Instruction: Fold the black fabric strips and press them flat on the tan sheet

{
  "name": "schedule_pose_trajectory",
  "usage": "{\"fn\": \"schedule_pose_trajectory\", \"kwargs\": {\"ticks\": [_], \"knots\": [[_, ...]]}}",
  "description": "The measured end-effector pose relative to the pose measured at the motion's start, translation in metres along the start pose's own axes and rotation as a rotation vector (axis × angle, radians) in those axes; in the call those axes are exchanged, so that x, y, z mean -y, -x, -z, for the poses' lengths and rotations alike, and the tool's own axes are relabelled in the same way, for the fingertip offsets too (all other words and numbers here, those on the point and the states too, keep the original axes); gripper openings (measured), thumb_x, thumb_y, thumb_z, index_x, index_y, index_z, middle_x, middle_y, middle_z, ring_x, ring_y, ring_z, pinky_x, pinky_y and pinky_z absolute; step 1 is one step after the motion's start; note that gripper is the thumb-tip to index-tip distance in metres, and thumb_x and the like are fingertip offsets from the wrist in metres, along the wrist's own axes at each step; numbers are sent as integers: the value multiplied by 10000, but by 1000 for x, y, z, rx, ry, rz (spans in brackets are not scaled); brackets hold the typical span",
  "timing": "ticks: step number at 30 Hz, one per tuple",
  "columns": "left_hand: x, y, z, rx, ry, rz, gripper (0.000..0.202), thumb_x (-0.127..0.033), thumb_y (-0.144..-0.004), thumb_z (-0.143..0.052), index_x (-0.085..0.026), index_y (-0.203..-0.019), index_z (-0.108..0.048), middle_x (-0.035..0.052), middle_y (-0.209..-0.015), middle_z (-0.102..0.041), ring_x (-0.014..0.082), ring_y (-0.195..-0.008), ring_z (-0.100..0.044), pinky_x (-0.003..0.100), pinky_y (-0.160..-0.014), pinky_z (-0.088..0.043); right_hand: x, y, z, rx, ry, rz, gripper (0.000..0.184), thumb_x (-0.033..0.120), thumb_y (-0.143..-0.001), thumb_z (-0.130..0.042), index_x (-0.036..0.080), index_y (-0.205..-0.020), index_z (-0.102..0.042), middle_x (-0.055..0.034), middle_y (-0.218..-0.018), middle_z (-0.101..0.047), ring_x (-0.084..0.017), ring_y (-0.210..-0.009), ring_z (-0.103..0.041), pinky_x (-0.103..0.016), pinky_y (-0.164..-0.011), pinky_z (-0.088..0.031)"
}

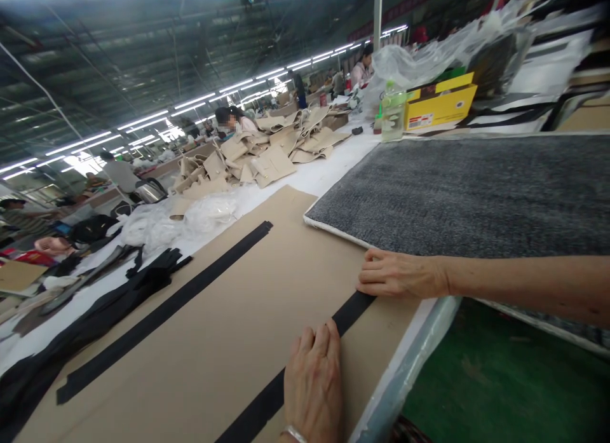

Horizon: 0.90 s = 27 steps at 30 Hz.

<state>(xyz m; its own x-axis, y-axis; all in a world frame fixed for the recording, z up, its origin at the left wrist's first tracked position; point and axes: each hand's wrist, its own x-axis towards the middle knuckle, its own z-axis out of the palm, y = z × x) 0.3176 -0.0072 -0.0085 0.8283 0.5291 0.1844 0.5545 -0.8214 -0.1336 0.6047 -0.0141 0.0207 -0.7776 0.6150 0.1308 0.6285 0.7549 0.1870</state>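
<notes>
A long black strip (267, 398) lies along a tan sheet (229, 316) on the worktable. My left hand (312, 382), with a bracelet at the wrist, lies flat on the strip, fingers stretched out together. My right hand (398, 274) reaches in from the right and rests on the strip's far end, next to the white edge of a grey carpet-like mat (476, 189); its fingers are slightly bent and lie on the sheet, gripping nothing that I can see. A second black strip (162, 313) lies parallel, further left on the sheet.
Black fabric pieces (143, 281) and clear plastic (190, 217) lie left of the sheet. A heap of beige cut parts (267, 154) sits further along the table, with a bottle (393, 112) and yellow box (441, 103) behind the mat. Other people work in the background. Green floor (500, 379) shows at the right.
</notes>
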Motion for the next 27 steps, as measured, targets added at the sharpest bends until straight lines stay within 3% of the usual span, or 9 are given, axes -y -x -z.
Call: {"fn": "schedule_pose_trajectory", "kwargs": {"ticks": [11,17,27], "knots": [[-7,-4,-12,-72,-13,60,616,-32,-763,-560,-190,-1355,-496,47,-1003,-621,220,-838,-510,361,-721,-411,0,12,4,35,21,-44,288,91,-980,-308,150,-974,-590,-50,-848,-564,-185,-800,-500,-382,-863,-314],[-9,-5,-9,-40,-15,62,622,-62,-789,-565,-221,-1383,-470,50,-1017,-618,224,-850,-513,365,-730,-405,-1,18,5,49,34,-72,298,83,-973,-298,151,-950,-587,-53,-843,-568,-190,-796,-493,-391,-878,-307],[-14,-7,7,-31,-35,83,567,-39,-817,-540,-228,-1351,-509,50,-1027,-620,215,-870,-525,351,-761,-415,4,37,2,-16,144,-153,329,45,-943,-310,128,-1130,-568,-75,-916,-594,-212,-859,-525,-423,-895,-317]]}}
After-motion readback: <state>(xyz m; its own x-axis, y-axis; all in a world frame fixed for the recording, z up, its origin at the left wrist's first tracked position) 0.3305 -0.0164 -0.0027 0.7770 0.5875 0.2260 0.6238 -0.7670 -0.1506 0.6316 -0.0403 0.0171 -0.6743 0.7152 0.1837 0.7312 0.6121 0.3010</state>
